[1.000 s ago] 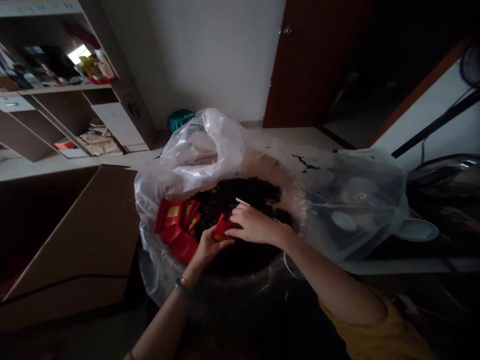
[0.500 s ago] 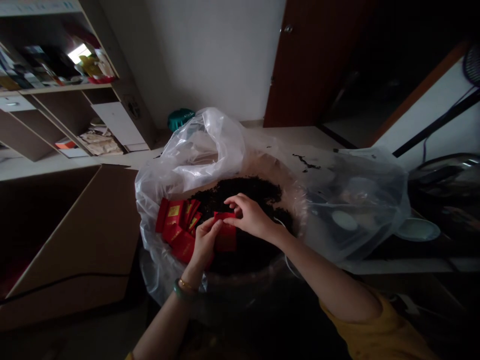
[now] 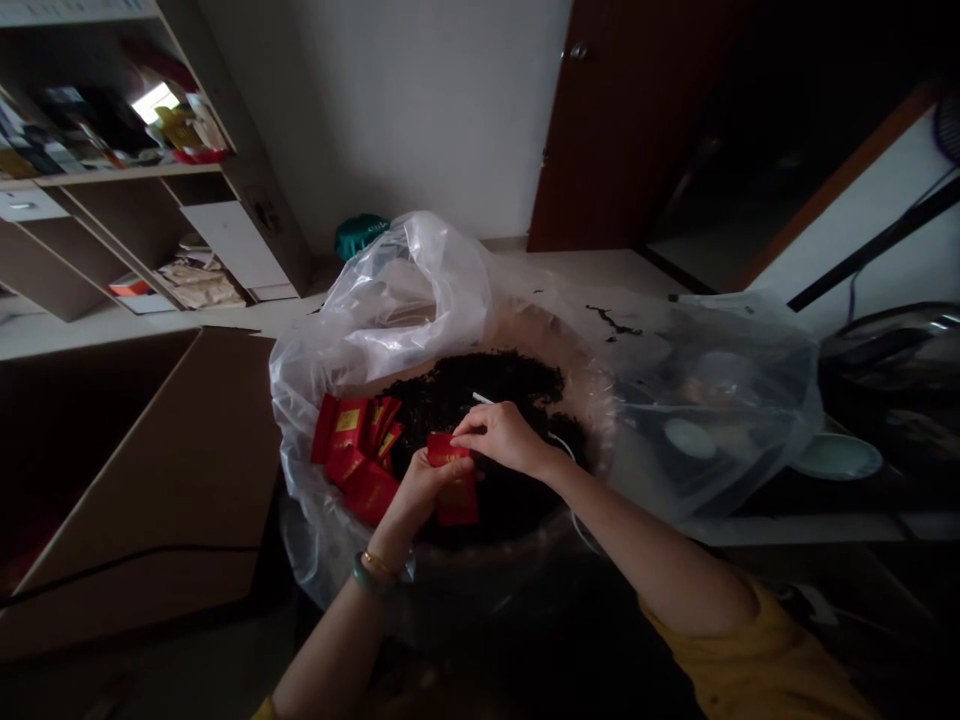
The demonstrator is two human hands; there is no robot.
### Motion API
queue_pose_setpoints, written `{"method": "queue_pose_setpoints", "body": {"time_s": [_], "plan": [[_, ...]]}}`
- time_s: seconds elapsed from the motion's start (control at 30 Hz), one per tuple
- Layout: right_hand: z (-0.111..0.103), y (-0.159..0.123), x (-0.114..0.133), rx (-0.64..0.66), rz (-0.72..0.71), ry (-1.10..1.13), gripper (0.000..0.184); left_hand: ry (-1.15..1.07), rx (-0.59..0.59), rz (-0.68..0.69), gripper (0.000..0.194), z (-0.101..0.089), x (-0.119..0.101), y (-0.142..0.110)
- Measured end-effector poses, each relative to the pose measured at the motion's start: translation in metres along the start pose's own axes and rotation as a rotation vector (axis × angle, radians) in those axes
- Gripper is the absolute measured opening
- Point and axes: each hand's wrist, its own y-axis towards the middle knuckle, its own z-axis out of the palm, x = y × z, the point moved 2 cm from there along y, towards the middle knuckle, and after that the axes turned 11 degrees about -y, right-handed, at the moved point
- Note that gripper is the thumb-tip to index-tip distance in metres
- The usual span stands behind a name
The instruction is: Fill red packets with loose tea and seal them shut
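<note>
My left hand (image 3: 421,488) is closed around a small red packet (image 3: 456,503), its thumb lying across the front. At the packet's top edge, the fingertips of my right hand (image 3: 504,437) are pinched together on the red material. A thin white stick (image 3: 482,398) shows just beyond the right knuckles; whether that hand holds it is hidden. Under both hands lies a heap of dark, loose leaf-like material (image 3: 480,385) in a round basket (image 3: 551,330). Several more red packets (image 3: 360,455) are piled on its left side.
Clear plastic sheeting (image 3: 382,310) drapes over the basket's rim, with more plastic (image 3: 720,400) spread to the right near a pale dish (image 3: 838,457). An open cardboard box (image 3: 180,480) stands at left. Behind are shelves (image 3: 135,180) and a brown door (image 3: 600,130).
My left thumb has moved across the packet, which sits slightly lower. My right hand has come down, its fingers closing at the packet's top, and the white stick now shows beyond it.
</note>
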Motion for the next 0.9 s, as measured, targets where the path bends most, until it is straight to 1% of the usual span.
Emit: {"method": "queue_pose_setpoints", "body": {"time_s": [0.07,0.17,0.2,0.23,0.27,0.33,0.4,0.5,0.6,0.67,0.77,0.8,0.83,0.87,0.9], "plan": [[-0.006,0.005,-0.013,0.009,0.043,-0.036,0.009,0.0,-0.038,0.0,0.042,-0.001,0.001,0.001],[-0.019,0.013,-0.047,-0.018,0.198,-0.204,0.026,-0.006,-0.1,0.007,0.048,-0.004,0.002,0.003],[-0.022,0.015,-0.06,0.007,0.26,-0.306,0.033,-0.006,-0.112,0.006,0.049,-0.005,0.002,0.003],[-0.024,0.016,-0.071,0.06,0.295,-0.416,0.037,-0.006,-0.12,0.007,0.05,-0.006,0.002,0.003],[-0.023,0.016,-0.08,0.14,0.301,-0.496,0.039,-0.005,-0.125,0.009,0.05,-0.007,0.001,0.003],[-0.018,0.015,-0.091,0.249,0.28,-0.571,0.04,0.0,-0.128,0.014,0.05,-0.008,0.001,0.003],[-0.01,0.014,-0.093,0.278,0.255,-0.579,0.04,0.014,-0.125,0.012,0.049,-0.008,0.001,0.002],[0.003,0.014,-0.09,0.243,0.255,-0.596,0.039,0.037,-0.102,0.016,0.048,-0.006,0.001,0.002],[0.007,0.016,-0.09,0.227,0.248,-0.6,0.034,0.052,-0.088,0.02,0.048,-0.007,0.001,0.002],[0.002,0.018,-0.092,0.183,0.228,-0.588,0.034,0.058,-0.088,0.021,0.047,-0.008,0.001,0.002],[-0.018,0.02,-0.09,0.033,0.181,-0.525,0.042,0.053,-0.086,0.031,0.046,-0.011,0.001,0.003],[-0.025,0.019,-0.087,0.003,0.162,-0.48,0.045,0.049,-0.087,0.032,0.046,-0.012,0.001,0.004],[-0.03,0.018,-0.082,0.004,0.142,-0.421,0.046,0.046,-0.087,0.033,0.046,-0.012,0.001,0.004],[-0.034,0.016,-0.075,0.041,0.124,-0.351,0.046,0.046,-0.086,0.032,0.046,-0.012,0.001,0.004],[-0.036,0.014,-0.067,0.107,0.105,-0.276,0.045,0.049,-0.084,0.033,0.045,-0.012,0.001,0.004]]}}
